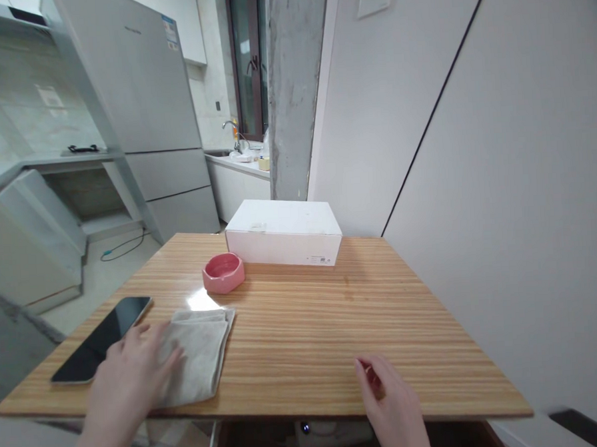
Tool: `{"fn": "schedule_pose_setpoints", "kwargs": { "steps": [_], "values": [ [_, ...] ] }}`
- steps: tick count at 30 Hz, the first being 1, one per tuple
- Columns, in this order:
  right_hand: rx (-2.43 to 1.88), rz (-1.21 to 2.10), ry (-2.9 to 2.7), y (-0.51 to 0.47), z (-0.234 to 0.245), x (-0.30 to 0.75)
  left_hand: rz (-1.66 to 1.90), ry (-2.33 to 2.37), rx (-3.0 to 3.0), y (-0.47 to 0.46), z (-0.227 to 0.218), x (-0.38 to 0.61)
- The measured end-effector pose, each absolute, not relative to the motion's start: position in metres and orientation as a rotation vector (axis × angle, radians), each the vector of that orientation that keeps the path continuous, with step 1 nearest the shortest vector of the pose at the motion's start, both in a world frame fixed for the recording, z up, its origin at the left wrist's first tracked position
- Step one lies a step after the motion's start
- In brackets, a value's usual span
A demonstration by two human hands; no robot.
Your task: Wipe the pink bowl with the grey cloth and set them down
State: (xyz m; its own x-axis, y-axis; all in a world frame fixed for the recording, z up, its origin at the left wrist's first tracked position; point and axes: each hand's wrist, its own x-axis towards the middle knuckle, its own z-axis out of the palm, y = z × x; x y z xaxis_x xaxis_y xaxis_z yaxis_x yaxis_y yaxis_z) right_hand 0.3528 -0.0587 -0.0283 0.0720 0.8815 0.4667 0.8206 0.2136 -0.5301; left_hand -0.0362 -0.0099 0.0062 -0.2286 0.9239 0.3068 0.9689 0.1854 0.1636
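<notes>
My left hand [131,369] is over the left side of a folded grey cloth [198,359], its fingers spread and slightly blurred. Whether the fingertips touch the fabric, I cannot tell. Just beyond that hand lies a black-screened phone [104,340], flat on the table. My right hand [390,399] is at the table's front edge, above a pulled-out drawer [260,442]. Its fingers curl loosely towards the thumb, and no object shows between them. A pink faceted bowl [223,274] stands behind the cloth.
A white box [284,234] sits at the back of the wooden table [304,330]. Inside the drawer is a white object [330,438], partly hidden by the tabletop. A white wall [476,174] rises on the right; a fridge [141,91] and kitchen counter stand beyond the table.
</notes>
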Motion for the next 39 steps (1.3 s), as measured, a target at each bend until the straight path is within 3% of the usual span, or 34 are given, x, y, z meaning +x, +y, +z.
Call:
{"fn": "schedule_pose_setpoints", "kwargs": {
  "steps": [4,9,39],
  "values": [
    [-1.634,0.178,-1.931,-0.037,-0.027,0.335,-0.698,-2.096,-2.202,-0.01,0.005,0.042],
    [-1.766,-0.03,-2.014,-0.017,-0.037,0.309,-0.467,-1.979,-2.56,-0.003,-0.016,0.101],
    [-1.683,-0.126,-2.061,-0.019,-0.04,0.308,-0.463,-1.902,-2.536,-0.003,-0.027,0.099]
  ]
}}
